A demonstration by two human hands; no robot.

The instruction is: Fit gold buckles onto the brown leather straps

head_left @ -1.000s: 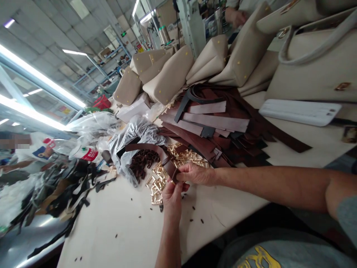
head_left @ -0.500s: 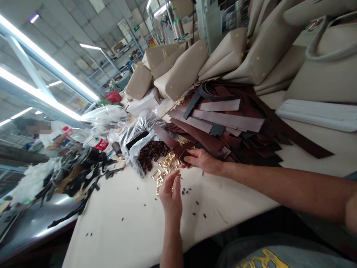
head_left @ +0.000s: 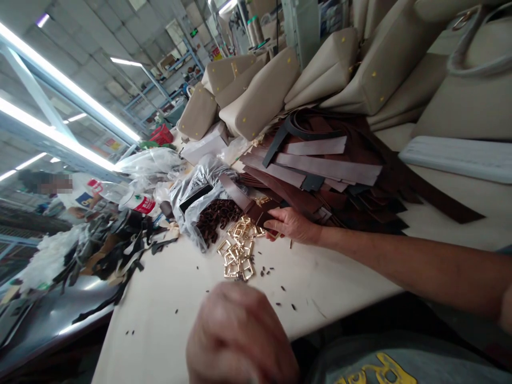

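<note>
My right hand (head_left: 294,225) is closed on a dark brown leather strap (head_left: 262,214), pinched near its end; the strap's paler part runs up and left over the plastic bag. Close to the camera, my left hand (head_left: 240,336) is smeared by motion, with its fingers bent and their tips hidden, so I cannot tell what it holds. Between the hands lies a heap of gold metal buckles (head_left: 239,250). Behind them, small dark brown leather loops (head_left: 218,216) spill from a clear plastic bag (head_left: 188,186). Tiny dark pieces (head_left: 294,307) are scattered over the white tabletop (head_left: 160,341).
A thick pile of brown and black leather straps (head_left: 328,165) lies beyond my right hand. Beige handbags (head_left: 260,101) stand along the back. Bottles (head_left: 138,202) and black scraps (head_left: 128,240) crowd the left side, where another person (head_left: 84,192) is visible farther off.
My left hand has moved from beside the buckles down toward the camera, uncovering more of the heap. The right hand keeps hold of the strap in nearly the same place.
</note>
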